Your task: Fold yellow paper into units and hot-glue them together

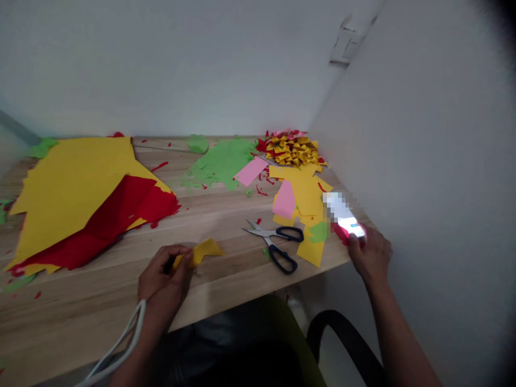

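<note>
My left hand (pixel 167 274) pinches a small folded yellow paper piece (pixel 207 251) above the table's front part. At the right edge, my right hand (pixel 371 251) holds the near end of a lit phone (pixel 350 219), its thumb on the screen's lower part. Something red shows under the phone. Between my hands lie open scissors (pixel 276 236) with dark handles, blades pointing left. Yellow paper pieces (pixel 308 188) and a pink piece (pixel 285 200) lie just beyond them.
Large yellow sheets (pixel 76 183) and a red sheet (pixel 133 207) cover the left. Green paper (pixel 226 161) and a heap of folded yellow pieces (pixel 294 150) are near the back wall. A chair armrest (pixel 342 328) is below the table edge.
</note>
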Demonstrator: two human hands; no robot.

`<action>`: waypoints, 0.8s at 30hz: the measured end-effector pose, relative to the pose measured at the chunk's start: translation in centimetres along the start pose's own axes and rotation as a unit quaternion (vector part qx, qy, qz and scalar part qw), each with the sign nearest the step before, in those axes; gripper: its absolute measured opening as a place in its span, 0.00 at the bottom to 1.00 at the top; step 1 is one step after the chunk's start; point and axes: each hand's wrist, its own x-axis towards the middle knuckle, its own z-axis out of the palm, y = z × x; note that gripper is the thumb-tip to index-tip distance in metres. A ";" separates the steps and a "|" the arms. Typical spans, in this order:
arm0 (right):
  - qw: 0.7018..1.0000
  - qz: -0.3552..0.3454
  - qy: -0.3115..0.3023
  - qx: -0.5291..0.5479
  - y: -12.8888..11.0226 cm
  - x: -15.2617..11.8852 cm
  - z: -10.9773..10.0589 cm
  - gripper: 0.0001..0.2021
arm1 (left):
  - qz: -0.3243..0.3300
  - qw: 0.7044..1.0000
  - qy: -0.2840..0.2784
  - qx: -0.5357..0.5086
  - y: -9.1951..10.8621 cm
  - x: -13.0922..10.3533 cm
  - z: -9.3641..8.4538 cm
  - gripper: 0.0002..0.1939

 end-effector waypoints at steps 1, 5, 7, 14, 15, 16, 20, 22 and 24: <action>1.000 0.001 0.006 -0.002 0.0 0.0 0.0 0.34 | -0.004 1.000 -0.007 -0.009 0.1 0.0 0.0 0.14; 0.999 -0.010 0.036 -0.006 -0.2 -0.1 0.0 0.39 | -0.012 0.999 -0.017 -0.028 0.2 0.0 -0.1 0.13; 0.999 -0.017 0.044 -0.005 -0.3 -0.2 0.0 0.39 | -0.008 0.999 -0.016 -0.038 0.2 0.0 0.0 0.12; 1.000 -0.013 0.014 0.008 -0.3 0.4 -0.1 0.40 | 0.012 0.999 -0.022 -0.026 0.8 0.2 -0.2 0.11; 1.000 -0.016 0.009 0.014 -0.3 0.7 -0.1 0.39 | 0.016 0.999 -0.024 -0.022 0.8 0.2 -0.3 0.11; 1.000 -0.019 0.005 0.020 -0.3 1.1 0.0 0.38 | 0.019 0.999 -0.026 -0.018 0.8 0.1 -0.3 0.11; 0.999 -0.028 -0.017 0.035 -0.6 2.7 0.5 0.32 | 0.014 0.999 -0.030 -0.021 0.4 0.0 -0.3 0.11; 0.999 -0.023 -0.024 0.035 -0.7 3.2 0.7 0.31 | 0.008 0.999 -0.028 -0.019 0.2 0.0 -0.3 0.11; 0.999 -0.016 -0.029 0.031 -0.8 3.4 0.8 0.30 | 0.004 1.000 -0.027 -0.011 0.1 0.0 -0.3 0.12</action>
